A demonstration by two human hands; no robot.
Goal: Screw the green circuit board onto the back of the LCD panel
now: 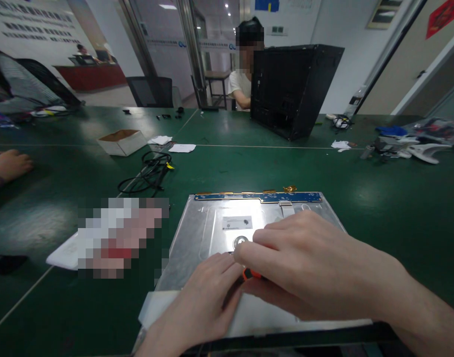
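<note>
Display panel (189,233): lies in front of you, silvery metal back facing up, its near part partly hidden from you.
Blue circuit board (230,197): a narrow strip along the panel's edge farthest from you, with gold tabs behind it.
Ribbon cable (287,209): pale, running from that board towards you.
Label (237,223): rectangular, flat on the metal.
Orange-and-black tool (251,273): you grip it over the panel; mostly covered.
</note>
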